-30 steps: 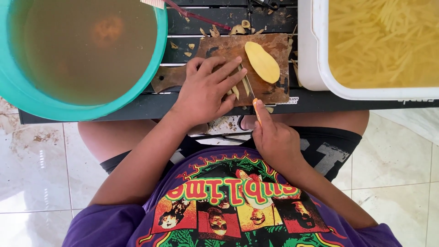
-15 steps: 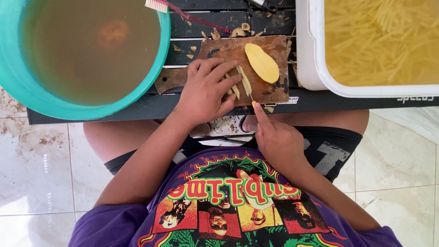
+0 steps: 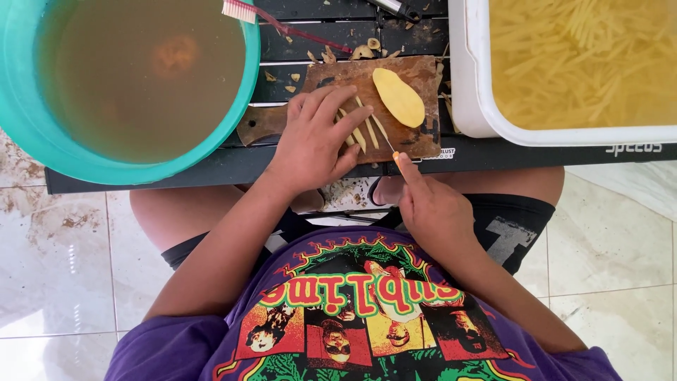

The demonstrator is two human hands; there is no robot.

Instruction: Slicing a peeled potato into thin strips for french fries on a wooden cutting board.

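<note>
Left fingers: spread flat and pressed down on a cluster of potato strips (image 3: 358,132), holding them against the board.
Left hand (image 3: 314,141): rests on the board's middle, wrist toward 7 o'clock.
Right fingers: curled tight round the orange handle, forefinger stretched along its top.
Right hand (image 3: 431,208): just off the table's near edge, at 5 o'clock from the left hand.
Knife (image 3: 386,138): thin blade runs from the handle toward 11 o'clock, its tip among the strips just beside the left fingertips.
Potato strips: pale yellow, lying side by side, partly under the left fingers, at the board's centre.
Potato half (image 3: 398,97): oval, cut face up, at 1 o'clock from the strips, apart from both hands.
Cutting board (image 3: 416,137): worn brown wood, handle pointing to 9 o'clock.
Table (image 3: 211,166): dark slatted top, peel scraps scattered at 12 o'clock of the board.
Teal basin (image 3: 42,152): at 10 o'clock, filled with murky water.
White tub (image 3: 469,85): at 2 o'clock, holding cut potato sticks in water.
Toothbrush (image 3: 282,27): at 12 o'clock, bristle end over the basin's rim.
</note>
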